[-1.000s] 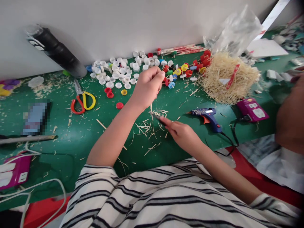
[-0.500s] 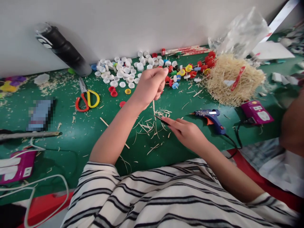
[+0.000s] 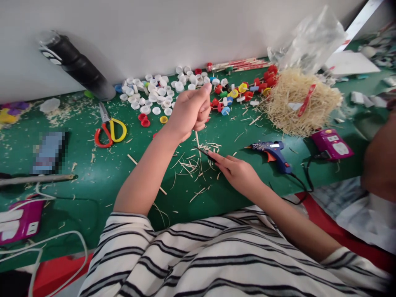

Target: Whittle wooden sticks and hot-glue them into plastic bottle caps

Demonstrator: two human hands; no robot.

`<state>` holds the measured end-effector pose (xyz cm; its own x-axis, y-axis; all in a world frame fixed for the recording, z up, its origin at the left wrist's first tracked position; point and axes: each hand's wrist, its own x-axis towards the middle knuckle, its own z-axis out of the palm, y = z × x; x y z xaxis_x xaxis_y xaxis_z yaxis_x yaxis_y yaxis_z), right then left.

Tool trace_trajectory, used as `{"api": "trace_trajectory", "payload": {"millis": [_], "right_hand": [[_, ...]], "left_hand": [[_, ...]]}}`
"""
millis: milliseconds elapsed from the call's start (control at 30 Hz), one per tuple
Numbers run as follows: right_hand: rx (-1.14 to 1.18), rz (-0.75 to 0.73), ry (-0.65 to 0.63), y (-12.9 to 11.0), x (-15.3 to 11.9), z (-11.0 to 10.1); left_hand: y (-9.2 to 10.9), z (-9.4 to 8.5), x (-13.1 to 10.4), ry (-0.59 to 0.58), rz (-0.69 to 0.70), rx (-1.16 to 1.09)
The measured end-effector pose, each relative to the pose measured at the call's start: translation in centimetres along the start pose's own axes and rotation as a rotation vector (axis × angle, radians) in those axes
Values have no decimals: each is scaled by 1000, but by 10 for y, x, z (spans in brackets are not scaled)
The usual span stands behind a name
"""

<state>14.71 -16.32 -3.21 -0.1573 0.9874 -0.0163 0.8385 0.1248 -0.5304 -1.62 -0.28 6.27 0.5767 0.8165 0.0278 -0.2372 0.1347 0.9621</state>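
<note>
My left hand is closed in a fist around a thin wooden stick, whose lower end points down toward the table. In my right hand is a small dark knife, my index finger stretched along it. The blade lies against or very near the lower end of the stick; exact contact is too small to tell. Beneath both hands, curled wood shavings are scattered over the green table. A loose stick lies partly hidden under my left forearm.
Behind my hands are white bottle caps and coloured caps on sticks. Orange-and-yellow scissors and a black bottle lie left. Right are a blue glue gun, a straw heap, a purple power strip and another person's arm.
The whole view has shifted slightly. My left fist has turned a little, and the knife now crosses the stick near its lower end. Both hands keep their holds.
</note>
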Motion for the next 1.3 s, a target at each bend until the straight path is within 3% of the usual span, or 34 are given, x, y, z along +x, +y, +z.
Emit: {"api": "trace_trajectory", "payload": {"millis": [400,633,767,1033,1300], "right_hand": [[-151,65,-88,-8,-8,-5],[-171,76,-143,-6,-7,-3],[-108,23,-81,-2,-6,-4],[-120,-7,189,-18,9,-22],[-51,72,182,-19,13,-12]], "left_hand": [[0,5,-2,49,0,139],[-3,3,1,47,22,96],[-6,3,4,123,63,164],[-12,13,1,185,101,196],[-25,13,8,260,107,259]]}}
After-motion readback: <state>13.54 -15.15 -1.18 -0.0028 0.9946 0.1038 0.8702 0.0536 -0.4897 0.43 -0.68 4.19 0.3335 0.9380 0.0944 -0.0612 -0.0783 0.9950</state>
